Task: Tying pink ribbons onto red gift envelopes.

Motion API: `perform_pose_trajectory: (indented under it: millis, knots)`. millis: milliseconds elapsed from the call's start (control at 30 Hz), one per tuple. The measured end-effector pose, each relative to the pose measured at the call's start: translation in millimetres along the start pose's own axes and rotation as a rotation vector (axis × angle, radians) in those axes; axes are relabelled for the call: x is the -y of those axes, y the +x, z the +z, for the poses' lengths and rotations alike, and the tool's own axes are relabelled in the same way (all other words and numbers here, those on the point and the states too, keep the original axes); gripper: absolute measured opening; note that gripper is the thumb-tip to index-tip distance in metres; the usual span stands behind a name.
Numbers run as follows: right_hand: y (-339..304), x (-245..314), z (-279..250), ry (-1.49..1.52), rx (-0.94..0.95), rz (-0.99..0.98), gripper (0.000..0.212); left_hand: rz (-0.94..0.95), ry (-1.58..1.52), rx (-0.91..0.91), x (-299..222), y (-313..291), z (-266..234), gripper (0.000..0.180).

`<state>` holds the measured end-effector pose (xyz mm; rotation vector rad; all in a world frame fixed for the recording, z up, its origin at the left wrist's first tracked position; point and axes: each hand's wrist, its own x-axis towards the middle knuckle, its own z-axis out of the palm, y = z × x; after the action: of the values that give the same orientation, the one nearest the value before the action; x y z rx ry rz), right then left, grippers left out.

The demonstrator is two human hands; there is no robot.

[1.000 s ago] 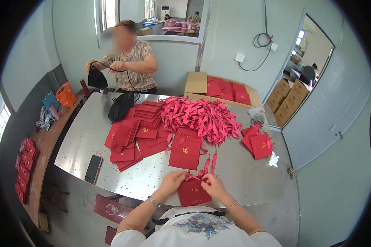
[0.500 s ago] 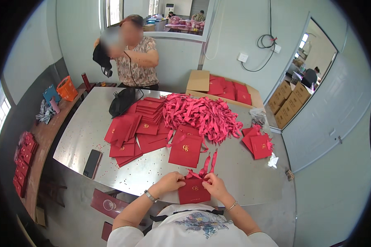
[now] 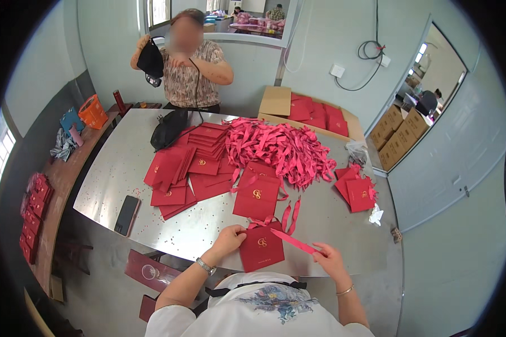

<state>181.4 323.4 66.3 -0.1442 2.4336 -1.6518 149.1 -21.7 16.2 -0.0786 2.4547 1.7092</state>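
"Where's the bag (image 3: 262,251)?"
"At the near edge of the worktop (image 3: 331,216), left hand (image 3: 229,240) gripping its side, right hand (image 3: 330,261) pinching a ribbon (image 3: 294,241)."
"Anything crowding it?"
"Another bag (image 3: 255,197) just beyond, then the ribbon heap (image 3: 281,150)."

a far person in a patterned brown top (image 3: 188,87) is hidden below the hips, and the near white flower-printed shirt (image 3: 230,315) is cut off.
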Motion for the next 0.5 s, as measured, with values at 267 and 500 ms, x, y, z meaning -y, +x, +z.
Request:
perform_pose_trajectory:
  millis: [267, 500]
  knots:
    - [-28, 45, 16, 0.585, -0.127, -0.087, 0.023, -0.023, 0.002, 0.047, 9, -1, 12, 0.018]
    - [-17, 58, 44, -0.010, -0.233, -0.374, 0.016, -0.031, 0.022, 0.011, 3, -15, 20, 0.018]
